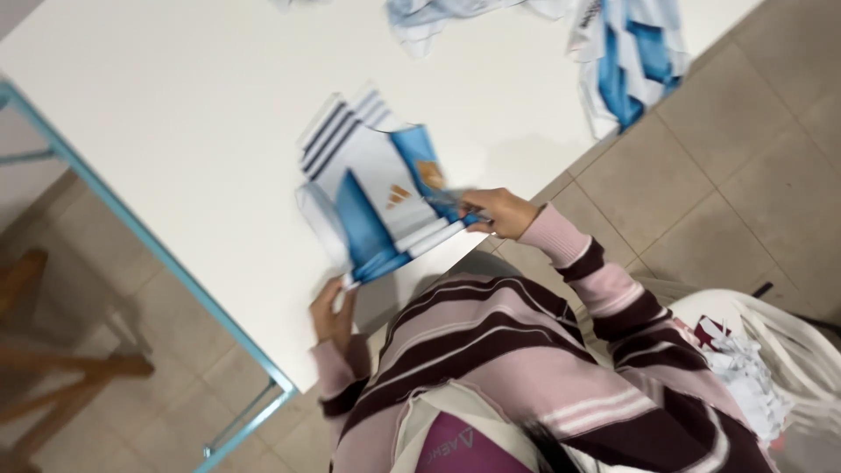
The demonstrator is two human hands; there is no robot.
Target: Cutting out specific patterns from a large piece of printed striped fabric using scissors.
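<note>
A folded white and blue jersey (377, 197) with black shoulder stripes lies near the edge of a white table (175, 114). My left hand (331, 314) pinches the jersey's lower left corner at the table's edge. My right hand (498, 212) holds its right edge, fingers closed on the cloth. Both arms are in sleeves striped pink and dark maroon.
More blue and white jerseys lie at the table's far side: one (626, 57) hangs over the right edge, another (429, 16) is crumpled at the top. A white plastic chair (780, 350) with cloth on it stands at the right. The table has a teal frame (131, 229). A wooden stool (53, 359) is at the left.
</note>
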